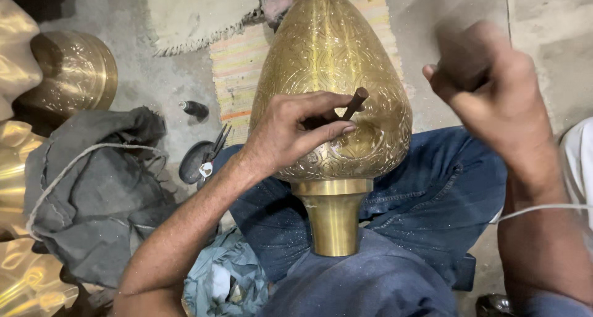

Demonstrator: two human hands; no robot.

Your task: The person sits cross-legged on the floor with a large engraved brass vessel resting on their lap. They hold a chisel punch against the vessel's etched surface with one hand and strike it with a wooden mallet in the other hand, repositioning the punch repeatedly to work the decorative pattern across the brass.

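Observation:
A large engraved brass vase (333, 63) lies across my lap on my blue jeans, its plain neck (334, 215) pointing toward me. My left hand (290, 131) rests on the vase's body and pinches a short dark metal punch (354, 104) with its tip against the engraved surface. My right hand (488, 85) is raised to the right of the vase, blurred, its fingers closed in a fist; whatever it grips is hidden.
Other brass vessels (74, 70) stand at the left edge. A dark grey cloth (92, 187) with a cord lies beside my left arm. Scissors (217, 145), a dark dish and a small black bottle (195, 109) sit on the concrete floor. A striped mat (238, 70) lies under the vase.

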